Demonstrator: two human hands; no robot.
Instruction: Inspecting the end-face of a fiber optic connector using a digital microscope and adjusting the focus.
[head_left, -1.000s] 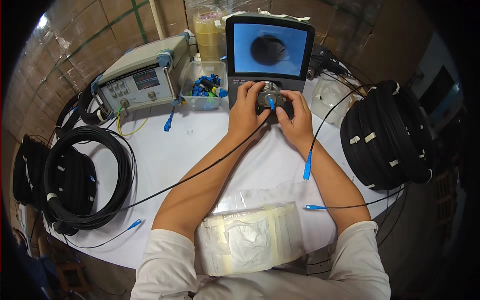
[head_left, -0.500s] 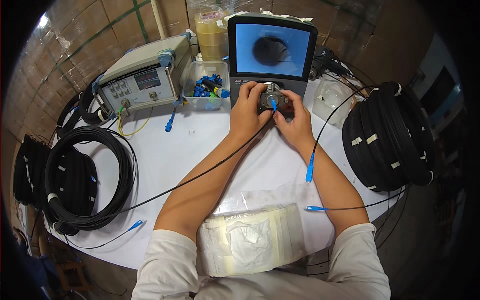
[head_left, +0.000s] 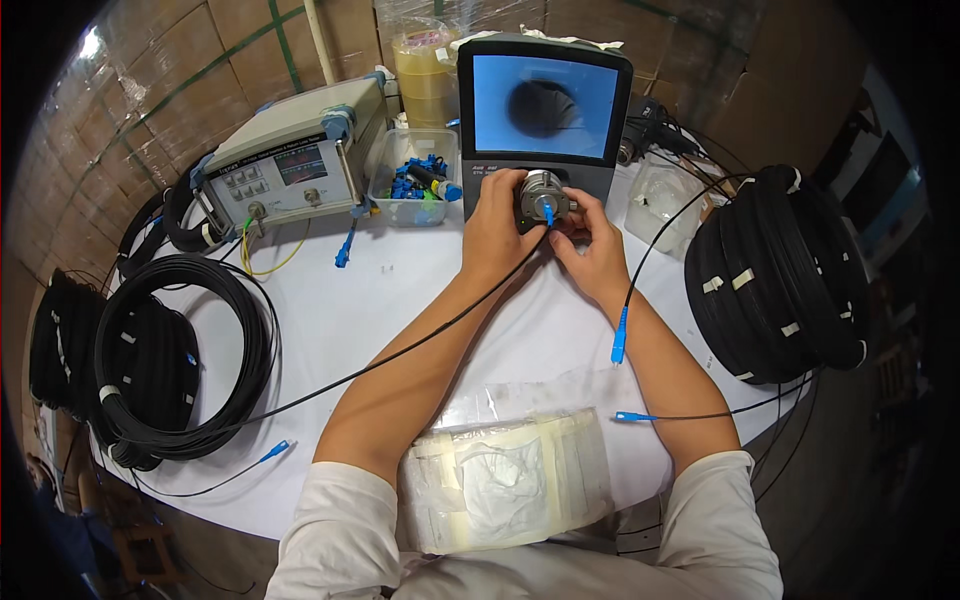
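**Blue connector seated in the inspection scope, picture holding steady**

Blue plastic shows between the fingers: the blue connector point(head_left: 548, 213) sits plugged into the metal port point(head_left: 541, 194) at the foot of the inspection scope point(head_left: 545, 110). The left hand point(head_left: 497, 222) is closed around the left side of that port, fingers curled against the metal ring. The right hand point(head_left: 592, 243) pinches from the right and below, fingertips beside the connector; whether they grip the plug itself or only steady it I cannot tell. Compared with a second ago, both hands have hardly moved and the screen shows the same dark round blot on blue, so the connector looks settled in place and under view rather than being pushed in.

A black cable point(head_left: 400, 352) runs from the plug across the white table point(head_left: 400, 300) to the cable coil point(head_left: 180, 360) at the left. Behind stand a grey test meter point(head_left: 290, 170) and a clear tub of blue caps point(head_left: 415, 180).
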